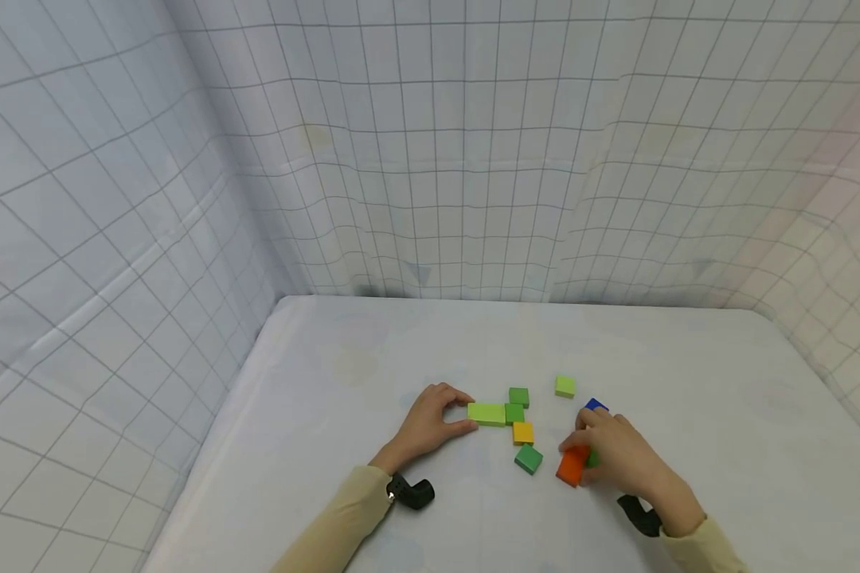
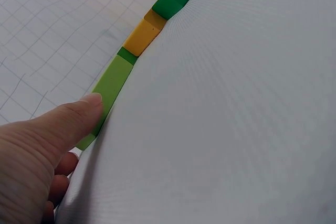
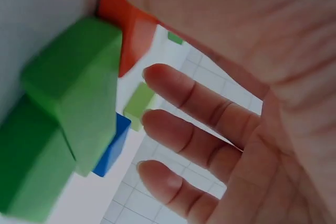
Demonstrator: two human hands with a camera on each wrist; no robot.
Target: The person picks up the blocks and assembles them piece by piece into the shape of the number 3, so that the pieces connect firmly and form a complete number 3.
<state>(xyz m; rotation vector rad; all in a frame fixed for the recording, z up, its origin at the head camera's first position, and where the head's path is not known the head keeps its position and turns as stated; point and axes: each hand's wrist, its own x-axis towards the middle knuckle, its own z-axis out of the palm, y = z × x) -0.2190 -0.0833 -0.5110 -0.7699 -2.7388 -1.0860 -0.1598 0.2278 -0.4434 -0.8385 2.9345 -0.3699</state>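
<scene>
My left hand (image 1: 430, 420) pinches the left end of the lime-green oblong block (image 1: 486, 415) on the table (image 1: 373, 342), thumb against its near side; my right hand (image 1: 619, 452) grips the orange-red block (image 1: 570, 468) between thumb and forefinger, though that forefinger's tip is hard to make out. The oblong's right end abuts a green cube (image 1: 514, 413), with a yellow block (image 1: 523, 434) just nearer me; too hard a push from the left could shunt the cube and skew the row. A green block (image 3: 79, 93) sits close beside the orange-red one, and a blue block (image 1: 597, 405) lies beyond my knuckles; dragging my spread fingers low could knock either; an off-centre pinch could let the orange-red piece twist; the angled dark-green block (image 1: 528, 459) between my hands could get clipped too.
</scene>
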